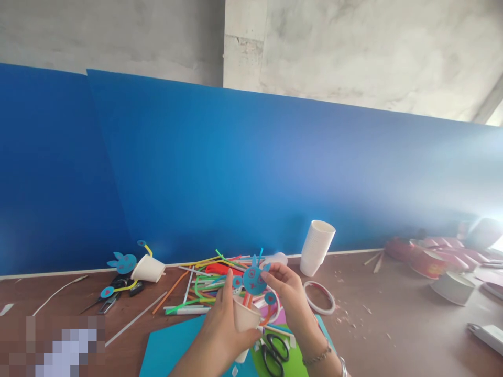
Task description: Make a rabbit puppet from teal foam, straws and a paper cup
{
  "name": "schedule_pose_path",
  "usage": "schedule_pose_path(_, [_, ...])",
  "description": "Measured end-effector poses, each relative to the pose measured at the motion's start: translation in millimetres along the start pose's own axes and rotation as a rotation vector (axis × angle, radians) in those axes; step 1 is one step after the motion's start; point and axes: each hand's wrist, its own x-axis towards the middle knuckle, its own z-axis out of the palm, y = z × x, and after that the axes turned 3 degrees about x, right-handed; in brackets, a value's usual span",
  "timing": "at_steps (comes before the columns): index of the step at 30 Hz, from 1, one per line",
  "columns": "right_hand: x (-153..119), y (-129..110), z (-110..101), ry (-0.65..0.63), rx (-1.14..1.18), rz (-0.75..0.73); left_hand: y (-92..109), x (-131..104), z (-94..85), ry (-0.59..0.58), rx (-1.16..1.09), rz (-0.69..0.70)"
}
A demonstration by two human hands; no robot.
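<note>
My left hand [220, 327] is wrapped round a white paper cup [244, 318], held tilted above the table. A blue paper rabbit head [252, 281] with a red-drawn face stands over the cup's rim on an orange straw. The fingers of my right hand [288, 288] pinch that head at its right side. Small blue discs with red hearts flank it; the right disc [270, 298] sits on a bent orange straw. Under my hands lie blue paper [168, 343], green paper and black-handled scissors [275, 352].
Many coloured straws [200, 288] lie heaped behind my hands. A stack of paper cups [317, 246] and a tape roll [319, 298] are to the right. Another rabbit cup [148, 268] lies tipped at left. A blue panel [251, 173] borders the table's back; paper bowls [454, 288] sit far right.
</note>
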Motion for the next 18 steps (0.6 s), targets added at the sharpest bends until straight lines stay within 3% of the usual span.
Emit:
schedule_pose_path(7, [3,-1,-6,0.017,-0.018,-0.09,-5,0,6.6,-0.01,-0.044,0.017])
schedule_pose_path(14, [3,-9,-8,0.001,-0.026,-0.055,-17,7,9.1,-0.123,-0.381,-0.017])
schedule_pose_path(18, [2,-9,-7,-0.019,-0.029,-0.045,-16,7,8.6,-0.081,-0.291,-0.027])
